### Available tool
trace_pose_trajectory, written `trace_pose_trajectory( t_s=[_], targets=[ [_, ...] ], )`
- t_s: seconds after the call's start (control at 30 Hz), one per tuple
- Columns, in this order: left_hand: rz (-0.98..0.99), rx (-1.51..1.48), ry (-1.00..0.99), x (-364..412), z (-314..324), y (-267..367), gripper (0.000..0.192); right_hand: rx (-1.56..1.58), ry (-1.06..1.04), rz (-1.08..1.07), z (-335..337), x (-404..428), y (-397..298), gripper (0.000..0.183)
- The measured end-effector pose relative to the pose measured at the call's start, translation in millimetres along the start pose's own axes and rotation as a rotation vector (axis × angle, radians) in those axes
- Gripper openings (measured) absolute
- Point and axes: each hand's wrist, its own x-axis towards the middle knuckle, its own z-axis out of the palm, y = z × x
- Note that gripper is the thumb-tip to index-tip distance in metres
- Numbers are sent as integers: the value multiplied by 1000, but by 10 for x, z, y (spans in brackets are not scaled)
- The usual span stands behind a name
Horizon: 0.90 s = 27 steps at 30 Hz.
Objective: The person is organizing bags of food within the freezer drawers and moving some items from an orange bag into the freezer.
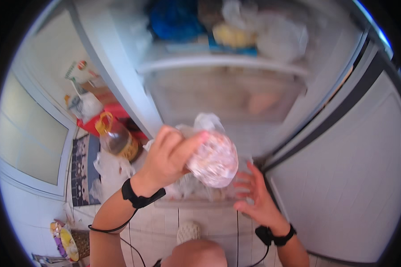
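My left hand (168,160) grips a pinkish lump in a clear plastic bag (217,160), held up in front of an open fridge or freezer. The thumb presses on its near side, and what the bag contains cannot be told. To the right of it, my right hand (255,197) has its fingers spread and nothing in them. Beneath both hands is a pulled-out lower drawer (200,204) with plastic bags in it, partly hidden by the bagged lump. Behind stands a closed translucent drawer (220,93) with blurred contents.
An open door (341,187) stands on the right. Bags (234,35) fill the upper shelf. To the left are an oil jug (118,140) with a yellow handle, white plastic bags (112,170), a red bag (93,123) and a patterned mat (83,173). A slipper (188,231) rests on the tiled floor.
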Motion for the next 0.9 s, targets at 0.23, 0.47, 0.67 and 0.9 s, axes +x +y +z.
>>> trace_pose_trajectory(
  t_s=[0.23,0.47,0.67,0.9],
  targets=[
    [-389,-171,-545,-1053,335,36,92,-346,142,144,2,-63,537,80],
    [-573,-477,-696,-1308,853,-45,80,-904,360,-36,-166,3,866,57],
    [-664,-452,-502,-1330,1377,-128,74,-991,363,-128,-105,245,919,56],
    [-734,-475,-823,-1116,1153,-73,65,-1170,209,-109,-162,469,1235,55]
  ],
)
